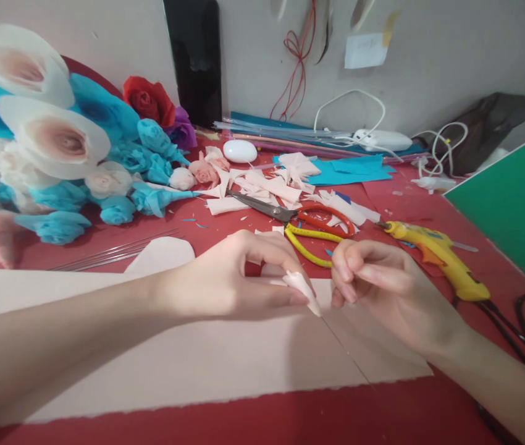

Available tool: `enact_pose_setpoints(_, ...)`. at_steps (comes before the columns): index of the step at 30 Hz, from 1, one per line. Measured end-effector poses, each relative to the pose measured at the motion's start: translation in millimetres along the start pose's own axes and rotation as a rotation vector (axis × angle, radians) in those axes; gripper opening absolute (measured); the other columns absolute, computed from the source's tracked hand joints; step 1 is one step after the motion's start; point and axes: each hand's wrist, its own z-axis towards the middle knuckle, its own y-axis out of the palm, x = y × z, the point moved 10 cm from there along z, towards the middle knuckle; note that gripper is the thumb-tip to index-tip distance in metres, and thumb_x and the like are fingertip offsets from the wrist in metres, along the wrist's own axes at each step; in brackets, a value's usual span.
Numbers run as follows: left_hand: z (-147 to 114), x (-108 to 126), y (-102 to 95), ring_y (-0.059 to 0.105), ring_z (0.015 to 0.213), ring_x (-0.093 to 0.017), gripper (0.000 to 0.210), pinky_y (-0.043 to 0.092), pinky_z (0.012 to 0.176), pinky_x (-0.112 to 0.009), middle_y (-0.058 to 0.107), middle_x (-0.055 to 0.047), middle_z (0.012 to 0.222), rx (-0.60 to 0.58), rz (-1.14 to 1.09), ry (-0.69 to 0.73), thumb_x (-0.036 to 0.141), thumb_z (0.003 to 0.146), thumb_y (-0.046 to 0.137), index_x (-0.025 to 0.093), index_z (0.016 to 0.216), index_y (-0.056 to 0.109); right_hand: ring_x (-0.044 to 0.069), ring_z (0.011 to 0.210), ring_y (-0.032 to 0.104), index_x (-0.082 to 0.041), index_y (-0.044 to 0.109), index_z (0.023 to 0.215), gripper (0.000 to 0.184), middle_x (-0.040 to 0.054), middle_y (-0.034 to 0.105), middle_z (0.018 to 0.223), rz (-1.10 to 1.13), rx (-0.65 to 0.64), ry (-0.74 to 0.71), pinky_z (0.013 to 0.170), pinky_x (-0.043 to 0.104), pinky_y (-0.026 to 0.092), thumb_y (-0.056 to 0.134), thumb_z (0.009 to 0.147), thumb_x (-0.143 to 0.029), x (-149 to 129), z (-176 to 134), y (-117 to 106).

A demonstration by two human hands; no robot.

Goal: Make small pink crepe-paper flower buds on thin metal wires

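Observation:
My left hand [244, 278] pinches a small pale pink crepe-paper bud [303, 292] between thumb and fingers. From the bud's lower end a thin wire stem [346, 352] slants down to the right. Just right of the bud is my right hand [376, 281], fingers curled in and thumb against them; anything inside that grip is hidden. Under both hands lies a wide sheet of pale pink crepe paper [225, 364]. Scissors [285, 214] with a red and a yellow handle rest just beyond the hands.
A yellow glue gun [443, 256] with a black cable lies at right, near a green board [517, 204]. Paper flowers [58, 142] crowd the left. Pink scraps [267, 185], blue paper [350, 170] and a white power strip [383, 139] are at the back. Several wires [114, 252] lie left.

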Motion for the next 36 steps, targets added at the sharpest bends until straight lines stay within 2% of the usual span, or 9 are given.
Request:
enact_pose_setpoints(21,-1,2,-0.5,0.056,0.076,-0.010,0.008,0.045,0.067,-0.018,0.065,-0.003,0.077,0.004,0.025,0.024,0.012,0.076,0.062,0.011,0.078,0.069,0.007,0.055,0.048,-0.017,0.051,0.066,0.022,-0.0026,0.043,0.063,0.073,-0.025,0.109,0.059,0.021,0.053,0.043,0.086,-0.016,10,1,4)
enact_pose_setpoints(29,0,-2,1.1,0.057,0.076,-0.012,0.010,0.045,0.067,-0.020,0.065,-0.004,0.077,-0.020,0.036,-0.006,0.015,0.078,0.060,0.012,0.080,0.069,0.006,0.058,0.053,-0.017,0.060,0.070,0.028,-0.0018,0.048,0.062,0.056,0.021,0.078,0.061,0.018,0.052,0.043,0.091,-0.021,10,4,0)
enact_pose_setpoints(32,0,-3,0.6,0.057,0.076,-0.013,0.009,0.045,0.065,-0.020,0.065,-0.004,0.078,-0.015,0.042,-0.020,0.016,0.078,0.061,0.012,0.080,0.069,0.007,0.068,0.058,-0.018,0.065,0.080,0.027,-0.0004,0.057,0.073,0.071,0.055,0.034,0.068,0.017,0.052,0.041,0.092,-0.022,8,5,-5)
enact_pose_setpoints(36,0,1,0.5,0.057,0.076,-0.011,0.009,0.045,0.066,-0.019,0.066,-0.004,0.079,-0.016,0.039,0.009,0.014,0.077,0.061,0.012,0.080,0.069,0.013,0.097,0.060,-0.018,0.064,0.094,0.031,0.0044,0.064,0.098,0.101,0.067,-0.003,0.088,0.024,0.048,0.034,0.094,-0.024,4,6,-8)
